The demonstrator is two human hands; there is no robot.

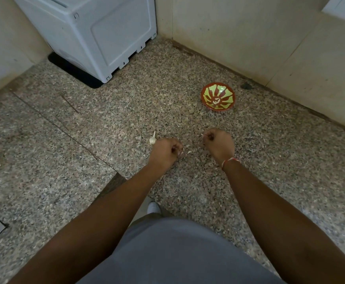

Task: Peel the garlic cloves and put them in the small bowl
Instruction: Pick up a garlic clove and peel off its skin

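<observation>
Both my forearms reach out over the speckled granite counter [85, 124]. My left hand [164, 151] is curled, its fingertips seeming to pinch a bit of pale garlic skin [188, 153], and a whitish unpeeled garlic piece [152, 138] lies just beside its knuckles. My right hand [218, 143] (red-and-white thread on its wrist) curls around a small pale garlic clove [204, 135]. Well apart, near the counter's back wall edge, stands the small red-and-green patterned bowl [218, 96] with peeled cloves [215, 101] inside.
</observation>
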